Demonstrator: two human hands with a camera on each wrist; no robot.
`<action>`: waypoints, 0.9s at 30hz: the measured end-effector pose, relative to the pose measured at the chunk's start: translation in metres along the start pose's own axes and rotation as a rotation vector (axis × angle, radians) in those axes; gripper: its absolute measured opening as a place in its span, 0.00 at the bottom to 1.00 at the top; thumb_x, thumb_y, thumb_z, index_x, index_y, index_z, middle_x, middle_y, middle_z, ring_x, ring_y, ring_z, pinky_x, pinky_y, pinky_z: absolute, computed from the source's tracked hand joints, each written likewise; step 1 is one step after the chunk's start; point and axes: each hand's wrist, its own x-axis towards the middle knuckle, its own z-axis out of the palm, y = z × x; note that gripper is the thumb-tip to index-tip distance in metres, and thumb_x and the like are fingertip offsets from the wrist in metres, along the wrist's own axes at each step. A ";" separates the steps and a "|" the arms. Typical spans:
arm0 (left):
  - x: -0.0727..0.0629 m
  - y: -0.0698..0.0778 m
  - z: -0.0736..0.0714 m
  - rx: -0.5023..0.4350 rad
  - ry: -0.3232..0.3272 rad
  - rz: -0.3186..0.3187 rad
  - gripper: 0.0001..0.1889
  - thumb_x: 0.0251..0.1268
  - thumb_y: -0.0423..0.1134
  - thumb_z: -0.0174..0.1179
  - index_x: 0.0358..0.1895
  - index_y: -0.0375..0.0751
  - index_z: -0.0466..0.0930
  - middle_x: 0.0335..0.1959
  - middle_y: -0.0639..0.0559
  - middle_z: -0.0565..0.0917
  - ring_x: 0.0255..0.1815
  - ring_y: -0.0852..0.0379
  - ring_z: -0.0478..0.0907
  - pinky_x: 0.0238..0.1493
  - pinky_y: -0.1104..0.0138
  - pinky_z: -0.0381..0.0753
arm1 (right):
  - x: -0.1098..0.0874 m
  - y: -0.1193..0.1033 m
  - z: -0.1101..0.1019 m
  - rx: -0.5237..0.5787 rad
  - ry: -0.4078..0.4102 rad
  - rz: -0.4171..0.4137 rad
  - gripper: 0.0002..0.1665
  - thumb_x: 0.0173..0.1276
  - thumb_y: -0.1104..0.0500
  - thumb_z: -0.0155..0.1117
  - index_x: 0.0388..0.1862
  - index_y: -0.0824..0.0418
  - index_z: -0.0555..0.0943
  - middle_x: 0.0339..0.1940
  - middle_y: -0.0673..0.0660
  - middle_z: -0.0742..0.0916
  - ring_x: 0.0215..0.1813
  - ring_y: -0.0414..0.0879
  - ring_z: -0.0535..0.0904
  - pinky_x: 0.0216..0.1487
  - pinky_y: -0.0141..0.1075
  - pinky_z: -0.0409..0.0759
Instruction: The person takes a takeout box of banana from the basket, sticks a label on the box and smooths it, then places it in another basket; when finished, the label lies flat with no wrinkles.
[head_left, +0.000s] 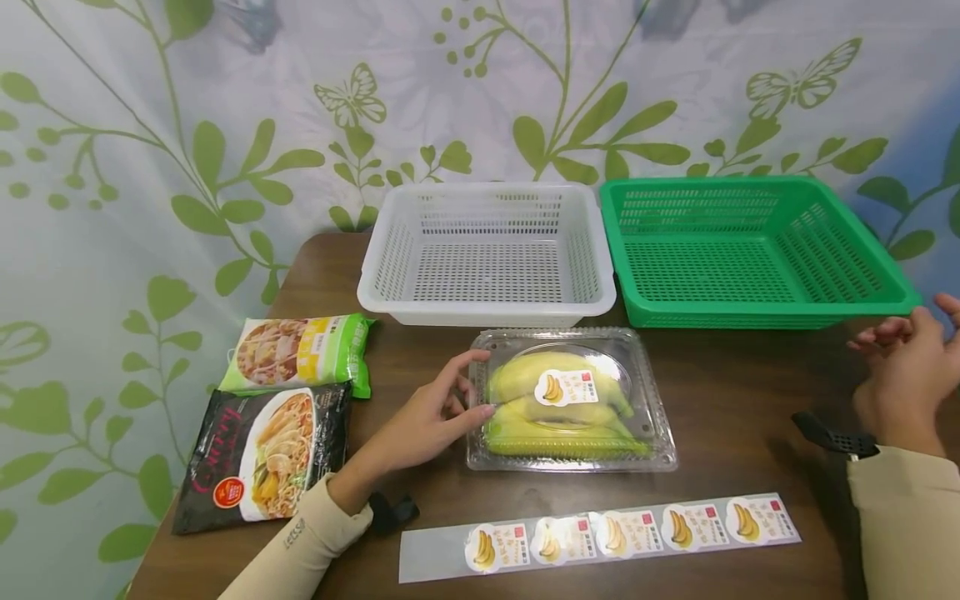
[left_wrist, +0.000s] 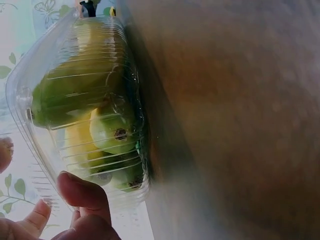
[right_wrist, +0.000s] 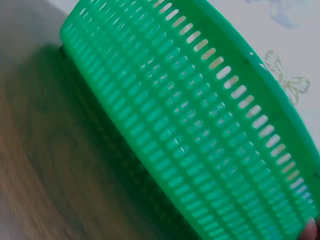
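A clear plastic clamshell box of bananas lies in front of the baskets, with a banana sticker on its lid. My left hand touches the box's left edge with thumb and forefinger spread apart. In the left wrist view the thumb is close to the ribbed side, with green banana ends showing through the plastic. Off to the right, my right hand is raised by the near right corner of the green basket, fingers loosely bent and holding nothing.
A white basket stands left of the green one, along the curtain. Two food packets, one green and yellow, one black, lie at the left. A strip of banana labels lies along the front of the brown table.
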 end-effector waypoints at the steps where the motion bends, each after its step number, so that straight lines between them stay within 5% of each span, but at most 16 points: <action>1: 0.000 0.000 0.000 -0.002 -0.001 0.001 0.35 0.75 0.46 0.62 0.78 0.63 0.55 0.40 0.52 0.76 0.27 0.54 0.73 0.28 0.67 0.73 | 0.001 0.001 0.001 -0.003 0.021 -0.001 0.19 0.79 0.62 0.56 0.65 0.52 0.70 0.28 0.58 0.75 0.22 0.48 0.72 0.23 0.34 0.77; 5: 0.001 0.000 0.002 -0.001 -0.003 0.012 0.35 0.75 0.46 0.61 0.78 0.63 0.55 0.40 0.53 0.76 0.27 0.55 0.73 0.28 0.67 0.73 | 0.006 0.004 0.002 -0.041 0.064 0.009 0.19 0.78 0.62 0.57 0.65 0.50 0.71 0.28 0.56 0.73 0.22 0.46 0.68 0.22 0.32 0.75; 11: 0.000 -0.004 0.002 -0.003 0.000 0.017 0.34 0.76 0.45 0.61 0.79 0.63 0.55 0.40 0.52 0.76 0.28 0.55 0.73 0.29 0.67 0.74 | 0.011 0.012 0.001 -0.087 -0.029 0.008 0.24 0.78 0.62 0.57 0.69 0.50 0.68 0.33 0.56 0.75 0.24 0.45 0.68 0.22 0.31 0.76; 27: -0.001 -0.005 0.004 -0.029 0.000 0.012 0.35 0.77 0.45 0.60 0.80 0.64 0.52 0.36 0.53 0.77 0.27 0.57 0.70 0.29 0.67 0.72 | 0.015 0.009 0.002 0.038 -0.054 0.083 0.32 0.74 0.69 0.59 0.70 0.48 0.63 0.36 0.58 0.76 0.27 0.45 0.70 0.21 0.33 0.76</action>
